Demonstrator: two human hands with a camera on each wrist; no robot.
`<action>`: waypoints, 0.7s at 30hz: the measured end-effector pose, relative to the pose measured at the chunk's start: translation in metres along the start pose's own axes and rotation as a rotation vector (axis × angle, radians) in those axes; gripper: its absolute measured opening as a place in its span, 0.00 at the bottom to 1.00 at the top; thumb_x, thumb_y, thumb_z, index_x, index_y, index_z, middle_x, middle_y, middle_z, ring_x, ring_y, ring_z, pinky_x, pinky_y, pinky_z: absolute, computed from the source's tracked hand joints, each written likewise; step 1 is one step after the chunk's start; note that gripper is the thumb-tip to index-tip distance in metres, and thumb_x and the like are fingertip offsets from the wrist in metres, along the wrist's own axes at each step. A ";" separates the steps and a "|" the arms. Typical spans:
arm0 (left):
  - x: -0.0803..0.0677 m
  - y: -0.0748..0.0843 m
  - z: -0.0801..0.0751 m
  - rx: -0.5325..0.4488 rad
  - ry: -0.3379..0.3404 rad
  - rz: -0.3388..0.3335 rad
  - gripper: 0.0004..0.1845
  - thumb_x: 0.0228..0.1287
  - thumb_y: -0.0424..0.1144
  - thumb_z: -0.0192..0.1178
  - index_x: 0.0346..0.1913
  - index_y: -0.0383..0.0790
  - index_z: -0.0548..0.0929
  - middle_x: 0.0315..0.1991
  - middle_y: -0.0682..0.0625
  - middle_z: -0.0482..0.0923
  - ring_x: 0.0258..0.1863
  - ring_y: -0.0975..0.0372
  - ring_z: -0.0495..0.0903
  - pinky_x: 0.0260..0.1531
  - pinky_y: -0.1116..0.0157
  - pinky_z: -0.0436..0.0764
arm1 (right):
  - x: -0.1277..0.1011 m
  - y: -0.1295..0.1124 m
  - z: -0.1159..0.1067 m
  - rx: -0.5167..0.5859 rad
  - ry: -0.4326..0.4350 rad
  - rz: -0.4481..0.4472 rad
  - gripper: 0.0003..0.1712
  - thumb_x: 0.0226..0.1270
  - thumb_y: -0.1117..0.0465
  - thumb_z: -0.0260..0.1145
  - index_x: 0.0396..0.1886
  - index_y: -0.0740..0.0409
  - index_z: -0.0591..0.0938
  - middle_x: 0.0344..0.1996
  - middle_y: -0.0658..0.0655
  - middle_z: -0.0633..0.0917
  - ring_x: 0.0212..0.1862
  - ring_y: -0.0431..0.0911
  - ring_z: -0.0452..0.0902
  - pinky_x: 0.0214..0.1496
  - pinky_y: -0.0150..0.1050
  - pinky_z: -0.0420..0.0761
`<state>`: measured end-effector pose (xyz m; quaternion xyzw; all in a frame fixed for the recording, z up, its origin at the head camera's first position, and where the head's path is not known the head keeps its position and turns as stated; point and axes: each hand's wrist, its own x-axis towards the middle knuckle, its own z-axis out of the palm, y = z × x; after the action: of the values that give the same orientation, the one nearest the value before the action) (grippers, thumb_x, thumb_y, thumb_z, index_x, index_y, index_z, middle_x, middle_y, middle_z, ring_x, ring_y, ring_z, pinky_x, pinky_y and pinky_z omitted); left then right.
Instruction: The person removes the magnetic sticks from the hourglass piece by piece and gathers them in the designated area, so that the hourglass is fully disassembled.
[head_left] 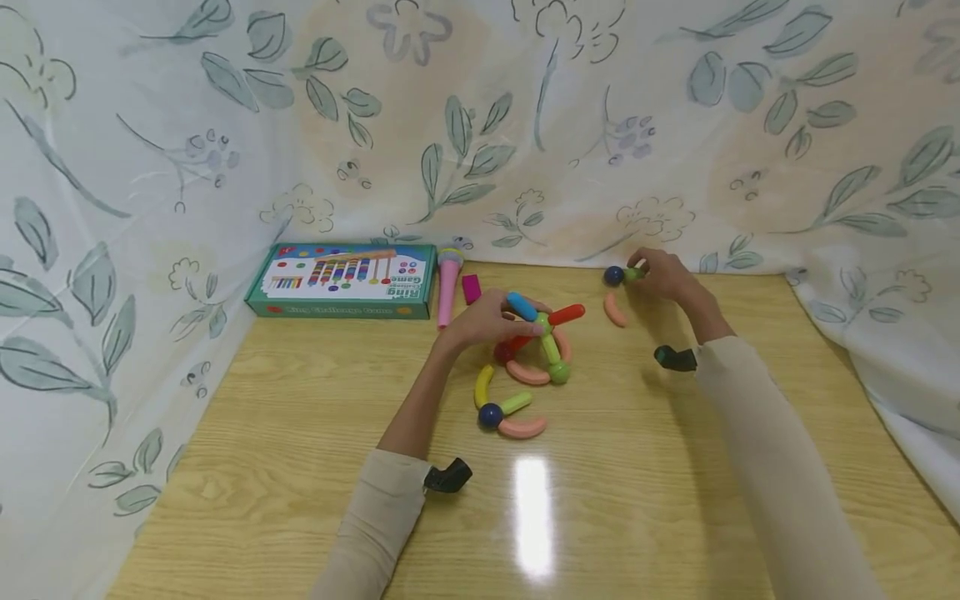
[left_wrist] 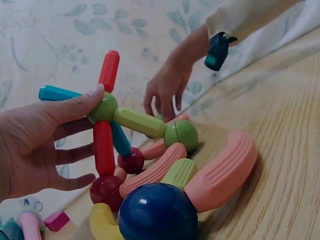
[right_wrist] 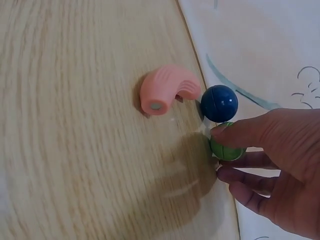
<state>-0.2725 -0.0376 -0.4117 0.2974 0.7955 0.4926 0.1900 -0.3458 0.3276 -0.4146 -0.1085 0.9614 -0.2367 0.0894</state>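
Magnetic rods and balls are making up a small built model that is sitting near the middle of the wooden table, and we are using it as our landmark. Well to its left, against the flowered cloth, a boxed ring game is lying flat, with a pink toy microphone and a small magenta block just beside the box, between it and the model, out of the way of our working space.

Our left hand is coming in from the left of the model; its fingers are curled round the upper green ball joint, the thumb pressing on it. We judge that this grip is steadying the joint where the blue rod, the red rods and the ridged green rod are meeting, so the spokes are not toppling. In front of the model, a dark blue ball with yellow, green and curved pink pieces is resting loose on the table.

To the right of the model and further back, our right hand is pinching a green piece that is touching another dark blue ball, seemingly joined to it. A curved pink piece is lying just beside that ball, between it and the model.
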 end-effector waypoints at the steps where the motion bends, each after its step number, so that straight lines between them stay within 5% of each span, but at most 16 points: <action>1: 0.000 0.000 0.000 0.002 -0.002 0.006 0.13 0.69 0.47 0.70 0.47 0.43 0.93 0.62 0.51 0.87 0.42 0.60 0.78 0.37 0.69 0.73 | 0.000 -0.001 0.000 0.003 -0.007 -0.002 0.23 0.72 0.67 0.67 0.61 0.73 0.74 0.59 0.84 0.78 0.61 0.77 0.76 0.67 0.68 0.73; 10: 0.001 -0.002 -0.001 0.010 -0.007 0.017 0.17 0.70 0.46 0.69 0.57 0.44 0.90 0.63 0.49 0.86 0.39 0.60 0.75 0.39 0.68 0.74 | 0.002 -0.005 -0.003 0.007 -0.054 0.031 0.28 0.71 0.65 0.66 0.66 0.71 0.71 0.61 0.84 0.77 0.63 0.76 0.74 0.68 0.68 0.73; 21: 0.000 -0.004 -0.004 0.067 -0.034 0.026 0.16 0.69 0.48 0.70 0.54 0.43 0.90 0.68 0.52 0.83 0.61 0.57 0.81 0.57 0.60 0.81 | -0.006 -0.006 -0.008 -0.001 -0.076 0.018 0.35 0.69 0.66 0.68 0.71 0.73 0.64 0.61 0.86 0.74 0.65 0.78 0.71 0.69 0.70 0.71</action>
<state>-0.2761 -0.0413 -0.4138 0.3222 0.8044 0.4628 0.1870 -0.3402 0.3272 -0.4041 -0.1089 0.9584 -0.2309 0.1278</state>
